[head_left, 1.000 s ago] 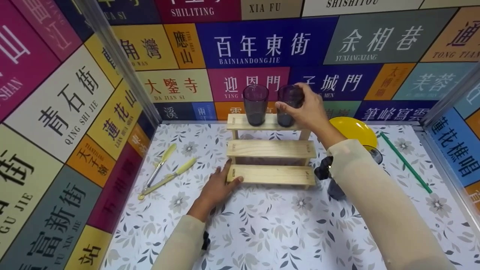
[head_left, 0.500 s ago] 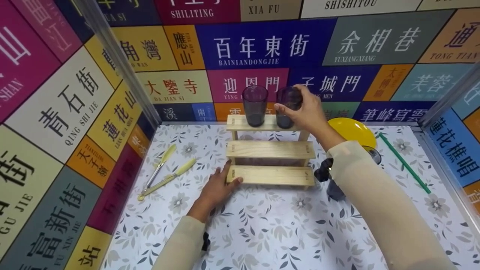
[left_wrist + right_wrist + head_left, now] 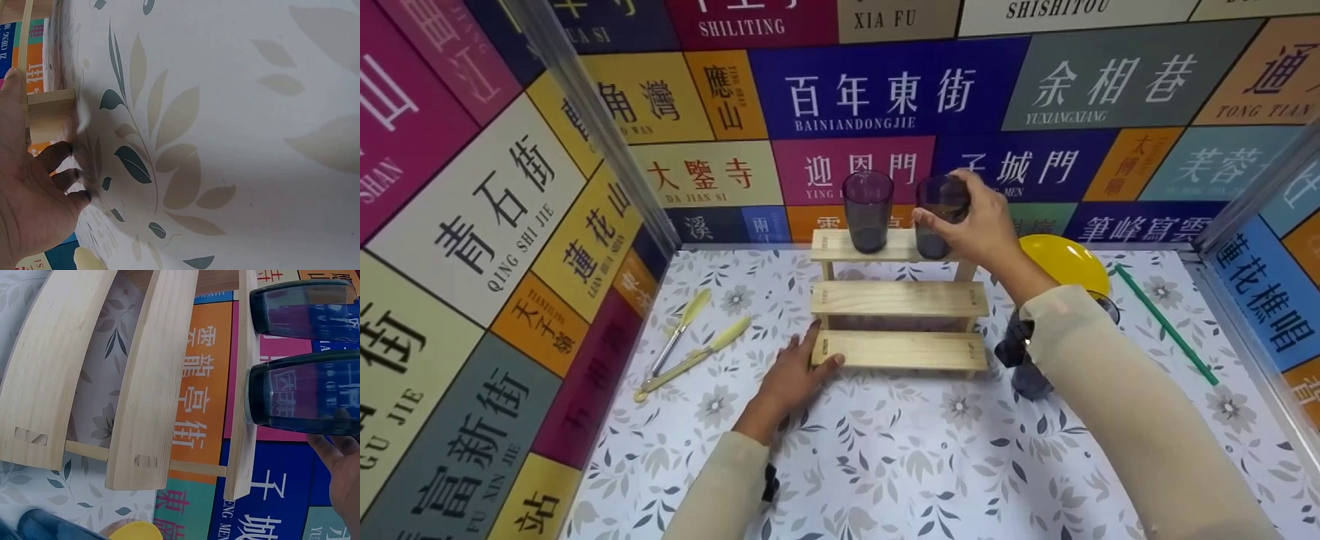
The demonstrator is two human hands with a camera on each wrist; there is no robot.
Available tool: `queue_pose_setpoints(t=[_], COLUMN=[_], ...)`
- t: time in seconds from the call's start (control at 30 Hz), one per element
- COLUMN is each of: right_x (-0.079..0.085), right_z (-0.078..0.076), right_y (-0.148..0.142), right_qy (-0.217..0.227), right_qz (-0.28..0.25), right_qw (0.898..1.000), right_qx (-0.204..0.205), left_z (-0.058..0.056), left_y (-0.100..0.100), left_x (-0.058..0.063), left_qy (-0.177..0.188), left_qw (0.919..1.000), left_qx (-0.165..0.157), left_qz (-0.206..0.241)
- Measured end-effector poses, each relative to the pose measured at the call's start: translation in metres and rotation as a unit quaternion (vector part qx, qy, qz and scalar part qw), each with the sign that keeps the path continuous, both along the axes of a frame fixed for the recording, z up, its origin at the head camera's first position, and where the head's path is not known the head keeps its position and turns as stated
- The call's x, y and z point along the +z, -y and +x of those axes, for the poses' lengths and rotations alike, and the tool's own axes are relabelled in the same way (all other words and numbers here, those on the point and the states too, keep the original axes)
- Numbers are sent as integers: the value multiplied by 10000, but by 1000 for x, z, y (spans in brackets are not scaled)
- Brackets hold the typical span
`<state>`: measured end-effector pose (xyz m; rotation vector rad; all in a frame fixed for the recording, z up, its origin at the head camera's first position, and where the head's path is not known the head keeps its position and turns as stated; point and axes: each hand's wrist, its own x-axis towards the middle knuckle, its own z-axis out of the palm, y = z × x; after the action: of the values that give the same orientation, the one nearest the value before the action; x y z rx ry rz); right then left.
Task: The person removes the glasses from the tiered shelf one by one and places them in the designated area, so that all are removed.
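Lower left of centre, head view: left hand (image 3: 799, 379), fingers spread and loosely bent, thumb resting on the left end of the lowest step of a three-step wooden rack (image 3: 898, 298). White floral tablecloth (image 3: 900, 457) across the bottom of the frame. Right of centre, a dark tumbler (image 3: 1031, 381) on the cloth, partly hidden by the right sleeve (image 3: 1117, 390). Left of centre, two yellow-handled utensils (image 3: 681, 330) lie at an angle, ends near each other. Toward the right edge, a green stick (image 3: 1166, 324) lies slanted; beside it, a yellow plate (image 3: 1065, 262), its lower part behind the sleeve.

Upper middle: right hand (image 3: 981, 225), well apart from the left, clamped on the right-hand glass (image 3: 939, 196), thumb one side, fingers the other. This glass is upright at the rack's top step (right wrist view shows its base against the board). Left-hand glass (image 3: 868, 214), dark purple, upright on the same step, just beside it. Behind everything, a wall (image 3: 885, 94) of coloured panels with Chinese characters.
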<state>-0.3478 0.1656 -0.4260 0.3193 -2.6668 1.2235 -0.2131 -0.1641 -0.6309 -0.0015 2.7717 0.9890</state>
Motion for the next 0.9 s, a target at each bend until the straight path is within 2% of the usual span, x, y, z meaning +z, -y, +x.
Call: queue_pose_setpoints(t=[0.6, 0.9], right_x=[8, 9], right_z=[13, 21], right_y=[-13, -20], right_qy=[-401, -812], right_qz=[-132, -145], right_qw=[9991, 9965], right_qx=[23, 120], left_z=[1, 0], left_y=[-1, 0], left_x=[2, 2], left_qy=[21, -196], left_qw=[10000, 9997], left_qx=[32, -113], left_qz=[86, 25])
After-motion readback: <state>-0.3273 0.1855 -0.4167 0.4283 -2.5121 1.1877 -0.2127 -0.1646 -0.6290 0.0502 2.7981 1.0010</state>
